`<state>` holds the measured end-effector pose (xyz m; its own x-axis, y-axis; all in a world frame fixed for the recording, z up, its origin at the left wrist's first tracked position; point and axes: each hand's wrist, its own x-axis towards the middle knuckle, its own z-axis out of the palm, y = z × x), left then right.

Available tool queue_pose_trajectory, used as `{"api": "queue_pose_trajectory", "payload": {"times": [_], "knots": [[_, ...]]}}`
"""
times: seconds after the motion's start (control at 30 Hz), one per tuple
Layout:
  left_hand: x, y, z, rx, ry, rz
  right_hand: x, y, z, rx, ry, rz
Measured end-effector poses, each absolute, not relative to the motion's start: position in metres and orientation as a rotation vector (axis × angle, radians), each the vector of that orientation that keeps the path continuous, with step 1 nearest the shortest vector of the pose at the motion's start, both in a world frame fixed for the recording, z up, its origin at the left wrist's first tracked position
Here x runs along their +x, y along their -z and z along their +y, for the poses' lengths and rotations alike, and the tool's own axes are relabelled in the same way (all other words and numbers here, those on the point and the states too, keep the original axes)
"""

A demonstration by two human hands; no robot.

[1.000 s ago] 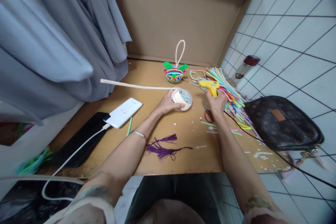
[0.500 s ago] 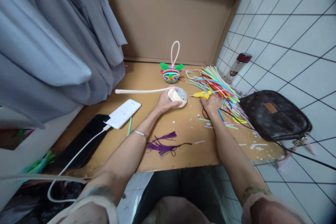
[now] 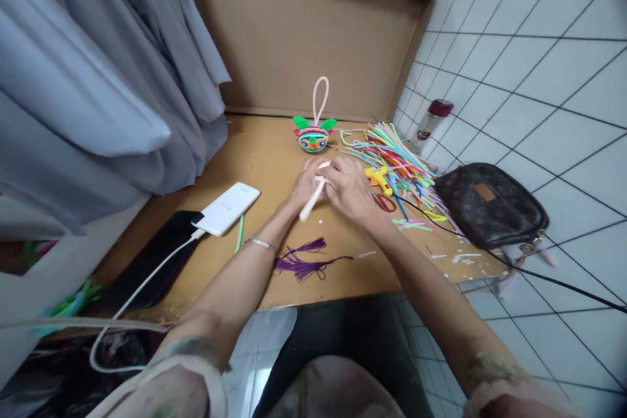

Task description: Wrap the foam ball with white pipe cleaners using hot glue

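Both my hands meet over the middle of the table. My left hand [image 3: 306,184] is closed around a whitish ball, now almost wholly hidden by the fingers. A white pipe cleaner [image 3: 312,201] comes out between the hands, its loose end pointing down toward me. My right hand [image 3: 350,189] is closed, its fingers pressing the pipe cleaner against the ball. Just right of that hand lies a yellow glue gun [image 3: 379,179] on the table. Behind the hands stands a colourful animal-head ornament [image 3: 314,138] with green ears and a white loop.
Right of the hands lie a pile of coloured pipe cleaners [image 3: 399,153], red-handled scissors [image 3: 385,202] and a brown patterned bag [image 3: 494,206]. Purple tassels [image 3: 304,266] lie nearer me. A white power bank [image 3: 231,209] with a cable is at left. Cardboard [image 3: 304,32] stands behind.
My right hand has let go of the glue gun and moved left to the ball and pipe cleaner. The pipe cleaner's loose end has swung from pointing left to pointing toward me.
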<state>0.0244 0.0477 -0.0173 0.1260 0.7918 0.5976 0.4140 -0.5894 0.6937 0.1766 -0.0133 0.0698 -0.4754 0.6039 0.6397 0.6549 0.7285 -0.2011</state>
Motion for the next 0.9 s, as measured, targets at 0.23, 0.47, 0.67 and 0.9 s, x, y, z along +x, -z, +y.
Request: {"api": "queue_pose_trajectory", "payload": {"times": [0.23, 0.47, 0.67, 0.9], "knots": [[0.026, 0.01, 0.04, 2.03, -1.426, 1.244, 0.202, -0.051, -0.004, -1.042, -0.264, -1.686], [0.025, 0.008, 0.038, 2.008, -1.428, 1.22, 0.195, -0.039, -0.001, -1.029, -0.407, -1.541], [0.026, 0.012, 0.04, 1.992, -1.451, 1.227, 0.19, -0.033, 0.0, -1.08, -0.402, -1.541], [0.026, 0.012, 0.041, 1.975, -1.469, 1.205, 0.187, -0.024, 0.002, -1.085, -0.43, -1.541]]}}
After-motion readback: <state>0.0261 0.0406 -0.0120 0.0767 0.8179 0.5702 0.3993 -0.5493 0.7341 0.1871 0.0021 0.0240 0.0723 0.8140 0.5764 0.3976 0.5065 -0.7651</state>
